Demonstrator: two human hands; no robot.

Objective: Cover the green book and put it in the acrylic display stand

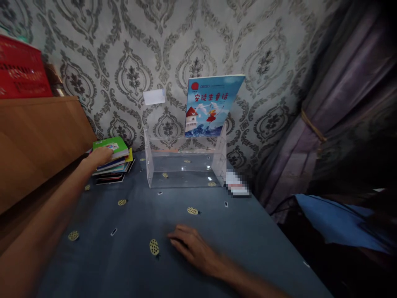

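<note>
My left hand [101, 156] reaches to the back left and is closed on the near edge of a green book [113, 145]. This book tops a stack of several books [113, 171]; part of its cover is hidden by my fingers. Low over the dark blue tablecloth, my right hand [192, 244] is loosely bent, thumb a little apart from the fingers, with nothing in it. Between and beyond my hands stands a clear acrylic book rack [182, 178]. A blue picture book [209, 109] leans upright in its back right part, front cover towards me.
A wooden cabinet [43, 136] borders the table on the left, with a red basket [23, 68] on top. At the back left of the rack is a white label [154, 97]. A blurred-out item [237, 184] lies right of the rack. Purple curtains [335, 99] hang at the right.
</note>
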